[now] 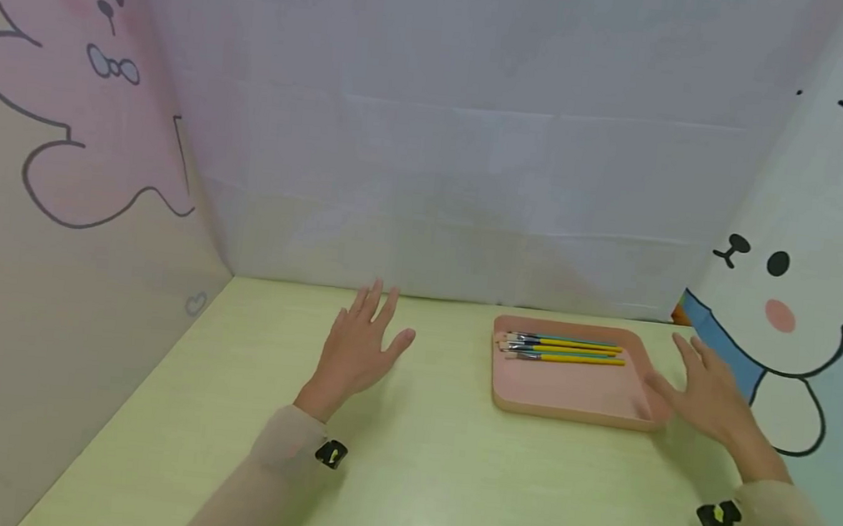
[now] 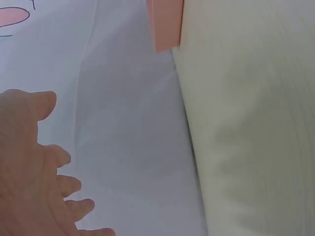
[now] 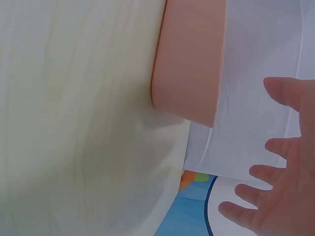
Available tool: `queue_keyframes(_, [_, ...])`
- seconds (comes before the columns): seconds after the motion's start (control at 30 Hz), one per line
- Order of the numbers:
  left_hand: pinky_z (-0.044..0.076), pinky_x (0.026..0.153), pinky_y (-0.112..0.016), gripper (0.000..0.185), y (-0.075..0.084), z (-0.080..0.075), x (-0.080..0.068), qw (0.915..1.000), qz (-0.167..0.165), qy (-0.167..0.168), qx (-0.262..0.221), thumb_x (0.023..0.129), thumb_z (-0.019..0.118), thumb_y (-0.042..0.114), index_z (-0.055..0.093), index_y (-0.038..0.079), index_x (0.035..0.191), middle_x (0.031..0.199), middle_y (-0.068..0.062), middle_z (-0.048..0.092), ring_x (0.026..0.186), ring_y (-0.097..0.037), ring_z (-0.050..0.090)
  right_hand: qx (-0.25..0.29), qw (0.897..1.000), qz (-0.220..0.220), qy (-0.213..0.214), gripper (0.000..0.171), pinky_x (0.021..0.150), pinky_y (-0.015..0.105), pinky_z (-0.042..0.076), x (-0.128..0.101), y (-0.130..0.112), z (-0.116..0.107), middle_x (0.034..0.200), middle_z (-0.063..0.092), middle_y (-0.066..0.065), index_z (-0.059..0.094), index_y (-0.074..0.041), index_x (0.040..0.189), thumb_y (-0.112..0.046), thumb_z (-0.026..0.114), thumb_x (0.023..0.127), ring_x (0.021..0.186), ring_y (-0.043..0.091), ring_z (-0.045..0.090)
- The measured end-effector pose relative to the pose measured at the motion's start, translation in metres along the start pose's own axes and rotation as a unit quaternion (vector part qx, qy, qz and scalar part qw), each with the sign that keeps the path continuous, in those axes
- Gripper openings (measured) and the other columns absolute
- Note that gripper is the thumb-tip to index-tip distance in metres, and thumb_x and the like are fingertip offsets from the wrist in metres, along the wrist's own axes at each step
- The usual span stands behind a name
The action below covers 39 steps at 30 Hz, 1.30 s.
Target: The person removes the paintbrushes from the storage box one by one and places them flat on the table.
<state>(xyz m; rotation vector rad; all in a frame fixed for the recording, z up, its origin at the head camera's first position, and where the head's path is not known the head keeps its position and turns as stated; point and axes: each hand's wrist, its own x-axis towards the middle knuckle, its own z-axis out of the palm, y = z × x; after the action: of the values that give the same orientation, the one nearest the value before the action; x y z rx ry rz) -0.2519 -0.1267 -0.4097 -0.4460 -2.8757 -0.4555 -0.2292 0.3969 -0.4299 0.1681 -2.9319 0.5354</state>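
Observation:
A shallow pink tray lies on the right half of the table, its side wall large in the right wrist view. Several paintbrushes with yellow and teal handles lie side by side in its back part, bristles to the left. My right hand hovers at the tray's right end, fingers spread, thumb overlapping the rim in the head view; it holds nothing. Left of the tray my left hand is over the table with fingers extended and thumb out, also holding nothing. A corner of the tray shows in the left wrist view.
The pale wood-grain table ends at a whitish back sheet. Side panels with cartoon animals, a pink one at left and a white rabbit at right, bound the space. Each sleeve carries a small black device at the wrist.

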Motion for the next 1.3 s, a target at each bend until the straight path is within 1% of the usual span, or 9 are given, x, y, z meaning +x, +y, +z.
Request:
queue_keyframes(0.23, [0.032,0.122,-0.063,0.081,0.031,0.023,0.008,0.9985,0.016,-0.023,-0.048,0.110,0.041,0.061,0.016,0.017,0.172,0.179,-0.009,0.010,0.163,-0.035,0.017,0.051,0.998,0.014,-0.017,0.092,0.104,0.085,0.026,0.010,0.003,-0.001,0.155,0.021,0.051,0.016,0.015,0.161,-0.045,0.060,0.107,0.141,0.070,0.023])
queue_keyframes(0.43, [0.036,0.119,-0.060,0.081,0.055,0.039,0.014,0.9918,0.007,-0.057,-0.115,0.109,0.045,0.061,0.016,0.019,0.172,0.179,-0.007,0.013,0.161,-0.034,0.022,0.103,0.993,0.032,-0.051,0.088,0.100,0.080,0.038,0.014,0.006,0.000,0.155,0.023,0.051,0.013,0.015,0.162,-0.040,0.057,0.110,0.132,0.071,0.036])
queue_keyframes(0.73, [0.030,0.124,-0.058,0.078,0.086,0.064,0.024,0.9696,-0.028,-0.102,-0.220,0.109,0.050,0.055,0.019,0.021,0.172,0.175,-0.006,0.025,0.160,-0.033,0.027,0.207,0.966,0.101,-0.118,0.089,0.108,0.076,0.037,0.013,0.013,0.002,0.162,0.011,0.047,-0.002,0.009,0.165,-0.043,0.048,0.113,0.142,0.068,0.029])
queue_keyframes(0.83, [0.031,0.124,-0.057,0.077,0.095,0.072,0.027,0.9594,-0.042,-0.113,-0.255,0.109,0.053,0.051,0.022,0.019,0.172,0.173,-0.010,0.031,0.158,-0.033,0.031,0.225,0.960,0.110,-0.128,0.087,0.109,0.076,0.037,0.013,0.014,0.003,0.162,0.011,0.047,-0.003,0.009,0.165,-0.042,0.046,0.114,0.139,0.066,0.037])
queue_keyframes(0.93, [0.037,0.121,-0.055,0.076,0.101,0.082,0.031,0.9510,-0.057,-0.122,-0.279,0.108,0.054,0.050,0.025,0.016,0.171,0.169,-0.014,0.037,0.150,-0.034,0.043,0.236,0.957,0.110,-0.130,0.085,0.109,0.075,0.037,0.014,0.018,0.005,0.161,0.014,0.048,0.000,0.011,0.164,-0.041,0.045,0.115,0.131,0.062,0.052])
queue_keyframes(1.03, [0.043,0.117,-0.053,0.075,0.106,0.090,0.034,0.9439,-0.071,-0.131,-0.295,0.108,0.056,0.046,0.027,0.016,0.170,0.165,-0.015,0.043,0.142,-0.032,0.052,0.240,0.955,0.109,-0.134,0.082,0.108,0.069,0.043,0.016,0.022,0.008,0.160,0.018,0.048,0.003,0.012,0.164,-0.041,0.044,0.115,0.125,0.055,0.060])
queue_keyframes(1.13, [0.048,0.110,-0.051,0.074,0.112,0.095,0.035,0.9367,-0.082,-0.141,-0.310,0.108,0.059,0.042,0.028,0.016,0.170,0.156,-0.015,0.051,0.132,-0.030,0.057,0.251,0.950,0.118,-0.141,0.082,0.101,0.050,0.056,0.018,0.027,0.011,0.161,0.020,0.046,0.005,0.010,0.165,-0.041,0.044,0.115,0.125,0.045,0.064])
queue_keyframes(1.2, [0.049,0.108,-0.049,0.074,0.116,0.098,0.035,0.9321,-0.088,-0.148,-0.319,0.108,0.060,0.040,0.028,0.017,0.170,0.153,-0.016,0.054,0.130,-0.029,0.057,0.266,0.945,0.124,-0.146,0.082,0.092,0.035,0.060,0.018,0.030,0.013,0.161,0.020,0.046,0.005,0.009,0.166,-0.041,0.045,0.114,0.121,0.030,0.066])
queue_keyframes(1.3, [0.048,0.110,-0.050,0.075,0.120,0.101,0.035,0.9253,-0.096,-0.154,-0.333,0.107,0.062,0.038,0.028,0.017,0.170,0.154,-0.017,0.053,0.136,-0.030,0.054,0.294,0.935,0.128,-0.152,0.082,0.083,0.020,0.056,0.018,0.034,0.016,0.163,0.018,0.045,0.005,0.007,0.167,-0.039,0.048,0.114,0.107,0.000,0.062])
